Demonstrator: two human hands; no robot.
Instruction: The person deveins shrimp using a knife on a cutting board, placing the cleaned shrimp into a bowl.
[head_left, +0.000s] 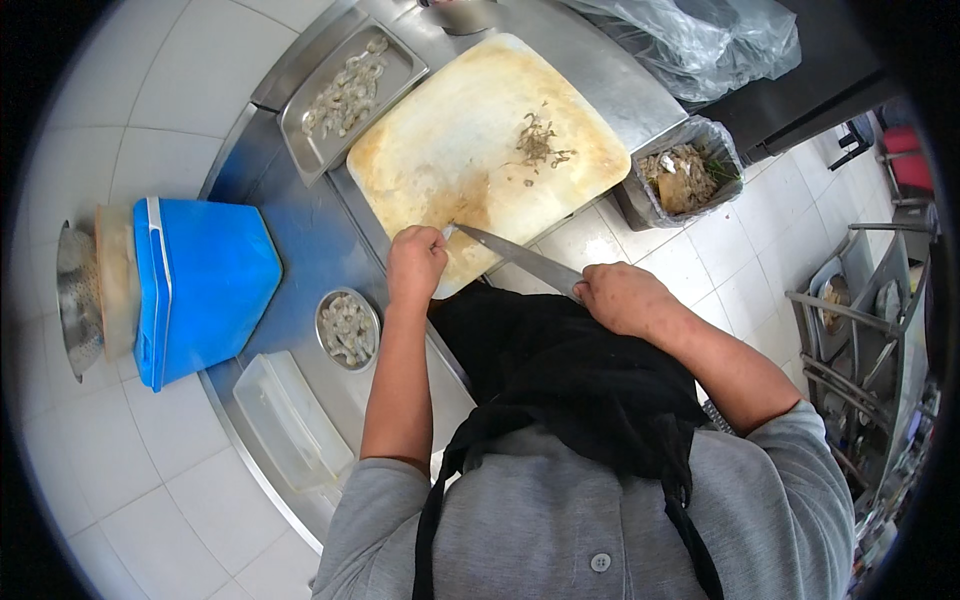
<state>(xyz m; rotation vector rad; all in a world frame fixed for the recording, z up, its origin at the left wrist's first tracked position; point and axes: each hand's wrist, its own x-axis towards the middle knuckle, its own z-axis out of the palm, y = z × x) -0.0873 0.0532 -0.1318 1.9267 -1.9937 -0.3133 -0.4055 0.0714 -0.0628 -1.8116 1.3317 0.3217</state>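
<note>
My left hand (417, 259) pinches a small pale shrimp (448, 230) over the near edge of a stained white cutting board (442, 120). In my right hand (621, 295) is the handle of a large kitchen knife (521, 256), its tip at the shrimp. A heap of dark shrimp veins (538, 142) lies on the right part of the board. Beyond the board's left side, a rectangular steel pan (300, 154) holds many raw shrimp (346, 91). More shrimp (347, 328) fill a round metal bowl (319, 352) left of my left forearm.
A blue cooler (206, 281) stands on the steel counter at the left, with a perforated colander (77, 300) beyond it. Nearer me is a translucent plastic container (289, 424). A lined waste bin (652, 214) stands against the board's right end. Metal shelving (862, 311) is at far right.
</note>
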